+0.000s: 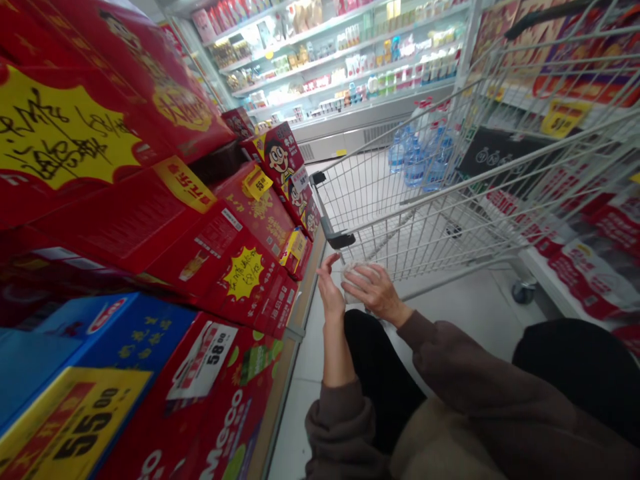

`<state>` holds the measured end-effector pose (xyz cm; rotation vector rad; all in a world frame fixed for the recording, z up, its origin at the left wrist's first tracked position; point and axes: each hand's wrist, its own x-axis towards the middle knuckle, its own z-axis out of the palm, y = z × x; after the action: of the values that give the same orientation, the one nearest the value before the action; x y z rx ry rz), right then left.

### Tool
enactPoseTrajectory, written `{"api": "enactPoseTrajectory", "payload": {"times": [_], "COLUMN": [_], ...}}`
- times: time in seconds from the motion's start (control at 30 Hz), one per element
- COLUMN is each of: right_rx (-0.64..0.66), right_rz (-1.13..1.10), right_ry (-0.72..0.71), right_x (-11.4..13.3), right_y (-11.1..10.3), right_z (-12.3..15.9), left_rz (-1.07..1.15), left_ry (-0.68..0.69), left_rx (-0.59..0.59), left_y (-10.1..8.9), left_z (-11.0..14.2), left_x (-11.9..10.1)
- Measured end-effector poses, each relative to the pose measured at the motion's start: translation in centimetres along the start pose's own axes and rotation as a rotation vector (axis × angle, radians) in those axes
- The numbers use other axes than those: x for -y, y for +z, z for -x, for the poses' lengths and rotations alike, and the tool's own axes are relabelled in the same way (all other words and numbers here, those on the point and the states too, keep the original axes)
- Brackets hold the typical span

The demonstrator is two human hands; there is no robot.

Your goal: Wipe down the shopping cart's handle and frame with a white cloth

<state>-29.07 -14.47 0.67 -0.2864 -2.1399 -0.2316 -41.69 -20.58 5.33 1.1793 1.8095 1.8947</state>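
Low in front of my knees, my right hand (373, 287) has its fingers curled over a pale, crumpled bundle (356, 268), which looks like a wad of plastic or cloth; its exact kind is unclear. My left hand (331, 288) stands upright just left of the bundle, palm turned toward it and fingers apart. Whether the left palm touches the bundle cannot be made out. Both hands are close to the near corner of a wire shopping cart (400, 230), beside its black corner bumper (343, 240).
Stacked red gift boxes (200, 253) with yellow price signs line the left, above a shelf edge (293, 340). Bottled water packs (423, 157) stand on the floor beyond the cart. A lit refrigerated case (330, 67) closes the back, and wrapped packs (590, 267) fill the right shelf.
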Motion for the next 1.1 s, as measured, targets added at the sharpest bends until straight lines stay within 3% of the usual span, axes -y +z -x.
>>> {"api": "enactPoseTrajectory", "payload": {"times": [0.1, 0.17, 0.3, 0.37, 0.43, 0.5, 0.6, 0.67, 0.77, 0.87, 0.93, 1.03, 1.1], "right_rx": [0.025, 0.004, -0.116, -0.201, -0.254, -0.239, -0.173, -0.132, -0.108, -0.147, -0.205, -0.261, -0.244], "right_rz": [0.006, 0.053, 0.164, 0.193, 0.18, 0.132, 0.065, 0.04, 0.09, 0.18, 0.229, 0.236, 0.202], "right_ry": [-0.085, -0.068, 0.172, 0.31, 0.371, 0.343, 0.189, 0.071, 0.058, 0.239, 0.379, 0.452, 0.395], "right_x": [-1.1, -3.0, -7.3, -8.2, -7.6, -5.6, -2.5, -1.9, -4.2, -8.1, -9.5, -8.5, -6.7], "right_y": [-0.2, -1.2, -4.1, -4.9, -4.7, -3.4, -1.0, -0.2, -1.3, -3.9, -5.1, -4.8, -3.5], "right_z": [-0.2, 0.9, 4.6, 5.5, 5.2, 3.9, 1.6, 1.0, 2.5, 5.2, 6.2, 5.6, 4.5], "left_rz": [-0.026, -0.041, -0.1, -0.133, -0.176, -0.24, -0.278, -0.236, -0.193, -0.181, -0.182, -0.216, -0.226], "left_ry": [-0.032, -0.038, -0.023, -0.026, -0.024, 0.01, 0.059, 0.049, 0.033, 0.028, 0.054, 0.165, 0.217], "left_rx": [0.006, 0.01, 0.014, 0.002, -0.038, -0.084, -0.078, -0.04, -0.002, 0.01, -0.062, -0.269, -0.275], "left_y": [0.3, 0.4, 1.0, 1.6, 2.5, 3.4, 4.2, 4.3, 4.1, 4.2, 5.0, 6.8, 7.9], "left_z": [0.3, 0.6, 1.2, 1.7, 2.1, 2.5, 2.7, 2.6, 2.4, 2.5, 2.9, 3.6, 3.9], "left_x": [0.1, 0.1, 0.3, 0.5, 0.5, 0.3, 0.1, -0.1, -0.3, -1.0, -1.8, -3.1, -3.6]}}
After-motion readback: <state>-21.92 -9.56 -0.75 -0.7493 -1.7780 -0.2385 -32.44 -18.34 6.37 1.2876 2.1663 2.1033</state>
